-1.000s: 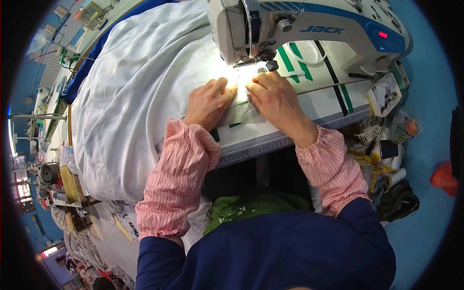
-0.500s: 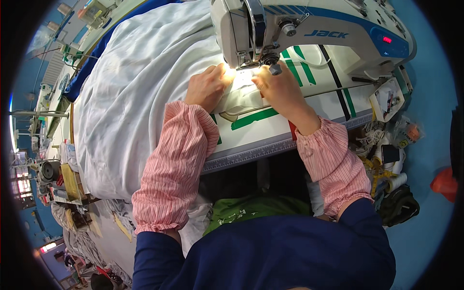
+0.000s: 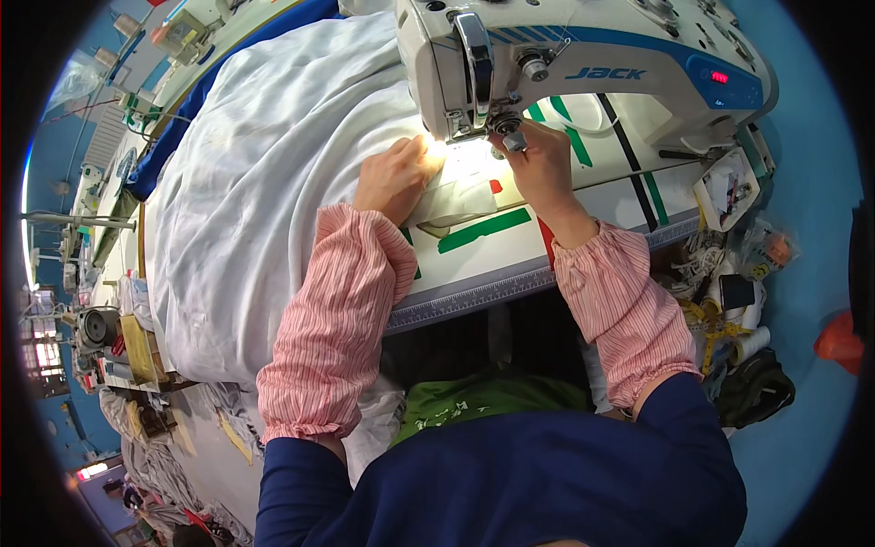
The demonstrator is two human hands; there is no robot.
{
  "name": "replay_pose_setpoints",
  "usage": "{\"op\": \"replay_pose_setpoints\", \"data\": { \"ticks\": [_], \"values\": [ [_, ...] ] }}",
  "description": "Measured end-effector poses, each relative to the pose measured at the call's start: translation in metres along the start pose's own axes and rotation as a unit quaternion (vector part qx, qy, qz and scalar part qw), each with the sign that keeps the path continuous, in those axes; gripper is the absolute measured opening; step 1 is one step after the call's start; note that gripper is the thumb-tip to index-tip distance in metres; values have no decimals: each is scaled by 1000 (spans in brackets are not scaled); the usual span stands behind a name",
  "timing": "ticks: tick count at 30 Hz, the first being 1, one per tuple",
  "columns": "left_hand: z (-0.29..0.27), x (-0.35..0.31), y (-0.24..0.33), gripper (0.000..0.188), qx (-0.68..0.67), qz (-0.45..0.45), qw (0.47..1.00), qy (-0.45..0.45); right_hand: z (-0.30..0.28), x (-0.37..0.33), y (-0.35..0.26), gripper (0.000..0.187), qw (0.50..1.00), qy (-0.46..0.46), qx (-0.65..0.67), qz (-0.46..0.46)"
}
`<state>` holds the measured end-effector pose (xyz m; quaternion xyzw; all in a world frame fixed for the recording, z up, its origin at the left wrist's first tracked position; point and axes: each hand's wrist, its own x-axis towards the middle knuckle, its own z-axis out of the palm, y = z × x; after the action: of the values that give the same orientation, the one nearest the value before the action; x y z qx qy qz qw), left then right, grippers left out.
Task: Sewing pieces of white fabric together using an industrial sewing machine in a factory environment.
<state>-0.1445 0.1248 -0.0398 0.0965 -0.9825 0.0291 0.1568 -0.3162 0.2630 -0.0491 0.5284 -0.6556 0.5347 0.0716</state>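
Note:
A white sewing machine (image 3: 629,50) with a blue stripe stands over the table, its lamp lighting the spot under the needle. A large white cloth (image 3: 264,155) spreads leftward from there. My left hand (image 3: 394,178) is closed on this cloth just left of the presser foot, fingertips lost in the glare. Right of the needle, my right hand (image 3: 545,169) is raised at a metal knob (image 3: 513,140) on the machine's head. Its fingers are bent together, and their tips are partly hidden behind the knob. A small pale fabric piece (image 3: 460,202) lies between my hands.
Green tape strips (image 3: 483,230) and a ruler strip (image 3: 474,301) mark the table's front. A white tray (image 3: 727,190) with small tools sits at the right end. Below it are thread cones (image 3: 749,344) and a yellow tape measure (image 3: 720,330). Other machines stand far left.
My right hand has moved off the lit fabric, up and right to the knob beside the needle. My left hand stays on the cloth. The whole view has shifted slightly.

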Motion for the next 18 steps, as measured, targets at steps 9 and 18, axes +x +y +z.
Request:
{"op": "replay_pose_setpoints", "data": {
  "ticks": [9, 18],
  "values": [
    [-7, -6, 7, 28, 8, 8, 1000, -13, -4, -12, -11, 11, 985, -116, -106, -78],
    [0, 4, -2, 26, 1, -3, 1000, -3, -6, -14, -14, 16, 964, -155, -182, -113]
  ]
}}
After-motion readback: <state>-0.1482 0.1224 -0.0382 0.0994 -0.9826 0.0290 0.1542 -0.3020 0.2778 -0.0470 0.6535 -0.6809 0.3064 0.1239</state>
